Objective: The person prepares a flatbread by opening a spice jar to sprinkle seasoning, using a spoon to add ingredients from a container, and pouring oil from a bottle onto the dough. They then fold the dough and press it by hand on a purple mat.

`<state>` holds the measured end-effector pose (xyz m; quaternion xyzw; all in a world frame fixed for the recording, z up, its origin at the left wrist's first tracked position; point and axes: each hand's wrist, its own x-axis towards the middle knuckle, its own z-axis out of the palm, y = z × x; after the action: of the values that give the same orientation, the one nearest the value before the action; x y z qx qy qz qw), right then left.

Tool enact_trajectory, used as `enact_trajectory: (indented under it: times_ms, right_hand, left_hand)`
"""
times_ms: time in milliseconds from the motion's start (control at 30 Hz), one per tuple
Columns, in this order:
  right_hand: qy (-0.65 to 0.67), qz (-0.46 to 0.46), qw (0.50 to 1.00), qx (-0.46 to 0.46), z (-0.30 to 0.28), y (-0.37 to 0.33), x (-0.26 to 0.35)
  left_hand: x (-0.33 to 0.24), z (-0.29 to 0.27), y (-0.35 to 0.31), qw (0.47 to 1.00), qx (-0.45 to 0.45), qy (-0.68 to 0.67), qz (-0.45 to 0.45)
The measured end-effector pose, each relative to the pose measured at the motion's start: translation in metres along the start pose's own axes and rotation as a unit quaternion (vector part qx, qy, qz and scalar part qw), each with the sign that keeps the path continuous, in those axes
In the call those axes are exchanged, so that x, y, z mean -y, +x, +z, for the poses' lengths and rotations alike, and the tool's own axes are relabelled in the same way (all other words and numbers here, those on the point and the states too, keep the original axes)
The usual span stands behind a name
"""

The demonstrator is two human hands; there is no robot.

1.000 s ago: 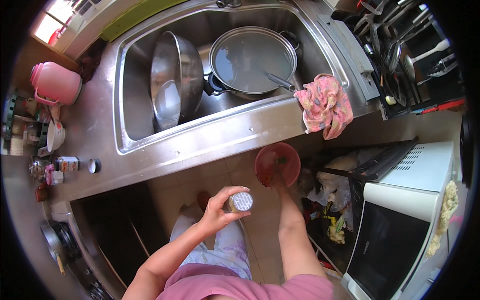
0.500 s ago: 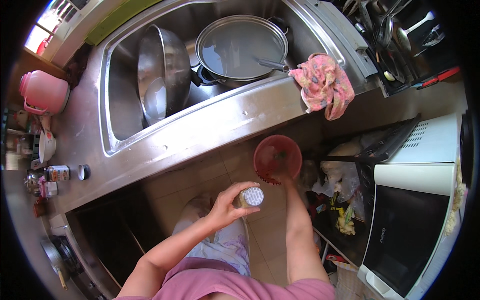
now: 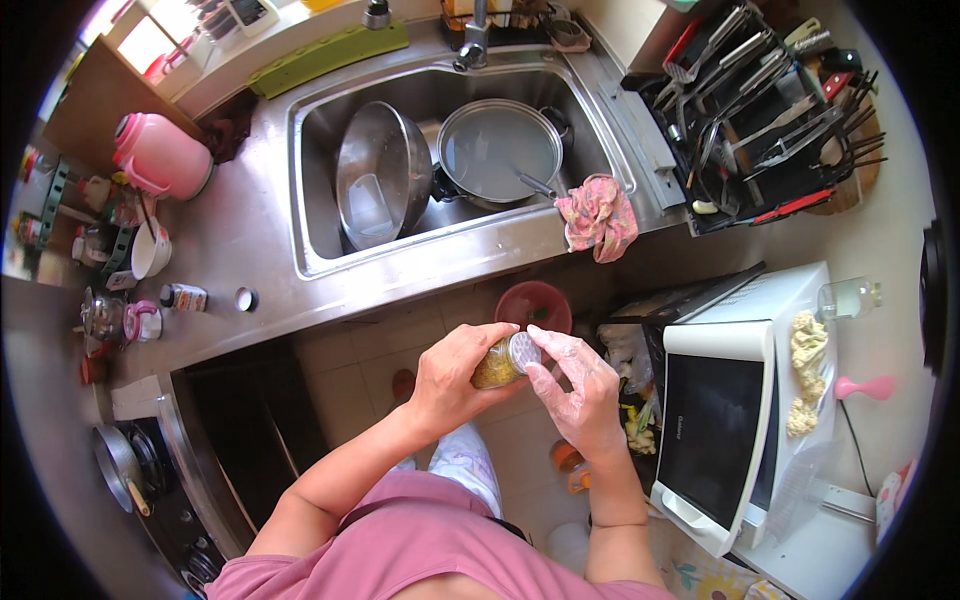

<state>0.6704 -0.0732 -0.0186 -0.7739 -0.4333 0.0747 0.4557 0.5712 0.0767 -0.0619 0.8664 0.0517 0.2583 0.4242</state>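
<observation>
My left hand (image 3: 445,372) is closed around a small clear glass jar (image 3: 494,367) with yellowish contents, held tilted above the floor. The jar's round top (image 3: 524,350) is pale with a grey pattern and points to the right. My right hand (image 3: 582,392), smeared with something white, has its thumb and fingertips bent at the rim of that top. Below and beyond the hands stands a red bucket (image 3: 533,300) on the floor, partly hidden by them. A small round cap (image 3: 245,298) lies on the steel counter at the left.
The sink (image 3: 300,215) holds a large metal bowl (image 3: 385,165) and a pot of cloudy water (image 3: 500,150). A pink patterned cloth (image 3: 600,215) hangs over its front edge. A white oven (image 3: 715,430) stands at right, with a utensil rack (image 3: 760,130) beyond. A pink kettle (image 3: 165,160) sits at left.
My right hand has come up out of the bucket to the jar's top. My left hand still holds the jar, now tilted further. The view has shifted, showing more of the sink and counter.
</observation>
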Motion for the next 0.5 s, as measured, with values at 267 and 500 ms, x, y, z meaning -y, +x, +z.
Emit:
enact_trajectory:
  times_ms: [267, 500]
  right_hand:
    - [-0.112, -0.129, 0.980, 0.102, -0.021, 0.025, 0.072]
    - [-0.120, -0.195, 0.964, 0.136, 0.004, 0.043, 0.114]
  left_hand:
    - [-0.045, -0.050, -0.004, 0.992, -0.106, 0.068, -0.001]
    - [-0.049, -0.094, -0.026, 0.968, -0.192, 0.160, 0.005]
